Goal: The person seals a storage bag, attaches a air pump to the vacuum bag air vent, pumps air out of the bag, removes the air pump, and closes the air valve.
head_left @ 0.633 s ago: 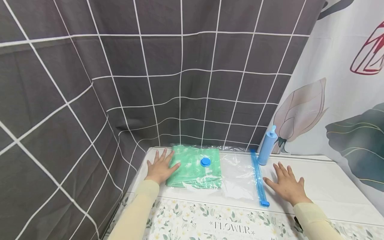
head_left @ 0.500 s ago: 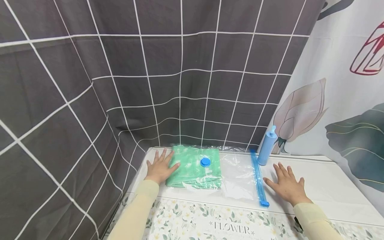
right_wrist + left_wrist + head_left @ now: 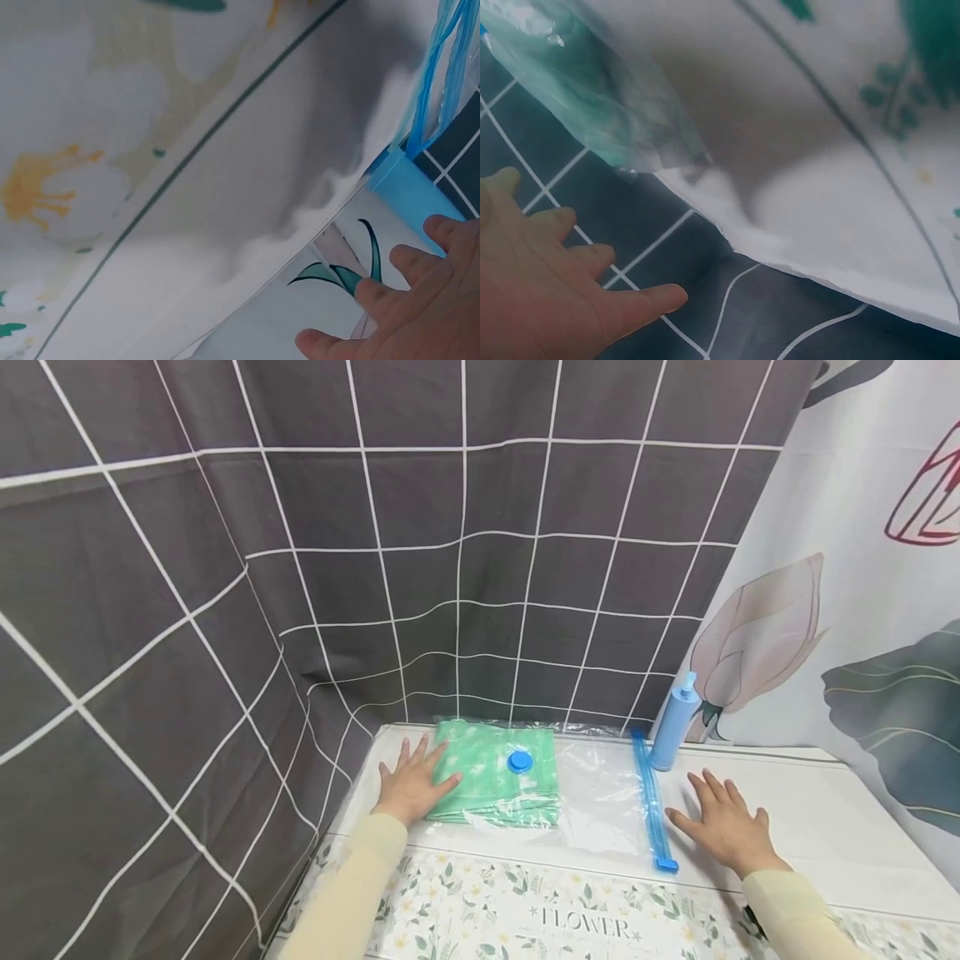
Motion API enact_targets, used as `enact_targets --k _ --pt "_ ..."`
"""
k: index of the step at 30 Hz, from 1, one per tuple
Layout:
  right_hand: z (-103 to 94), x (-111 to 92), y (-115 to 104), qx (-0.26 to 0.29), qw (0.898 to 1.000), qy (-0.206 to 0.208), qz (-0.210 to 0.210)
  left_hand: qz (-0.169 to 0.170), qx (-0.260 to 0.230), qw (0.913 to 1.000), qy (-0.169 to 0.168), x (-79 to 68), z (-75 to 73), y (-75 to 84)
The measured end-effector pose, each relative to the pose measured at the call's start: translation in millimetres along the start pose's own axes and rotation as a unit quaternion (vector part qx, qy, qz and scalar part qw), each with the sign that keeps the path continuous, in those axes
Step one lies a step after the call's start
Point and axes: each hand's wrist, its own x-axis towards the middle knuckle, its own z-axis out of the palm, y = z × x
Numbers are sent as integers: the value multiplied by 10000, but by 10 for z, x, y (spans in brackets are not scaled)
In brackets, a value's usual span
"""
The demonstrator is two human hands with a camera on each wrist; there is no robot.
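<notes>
A clear vacuum storage bag lies flat on the table, with a folded green cloth inside its left part. A round blue valve sits over the cloth, and a blue zip strip with a slider runs along the bag's right end. My left hand is spread at the bag's left edge, thumb and fingertips overlapping it or close by. To the right of the zip, my right hand is spread and holds nothing. A blue hand pump stands upright behind it.
A floral tablecloth printed "FLOWER" covers the table's front, with a white band behind. A dark gridded curtain hangs behind and at the left. A white lotus-print curtain hangs at the right.
The whole head view has shifted slightly, so things appear a little farther right. Both hands, the bag and the pump keep their places relative to each other.
</notes>
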Motion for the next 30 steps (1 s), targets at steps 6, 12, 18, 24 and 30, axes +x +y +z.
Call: enact_targets --k 6,12,18,24,30 --pt "49 -18 -23 -262 9995 107 -103 303 44 9995 65 -9 72 160" --pt "93 -106 -179 32 9993 -338 -144 739 148 9971 -104 -43 153 431" --pt "98 -202 -385 743 9932 -901 40 1251 449 9906 -322 -120 279 788" --pt "36 -226 -510 1261 9850 -1159 195 1814 918 9779 -488 -189 318 1329" --pt "13 -224 -551 2343 9529 -1611 1058 2362 1486 9581 -643 -269 476 1832"
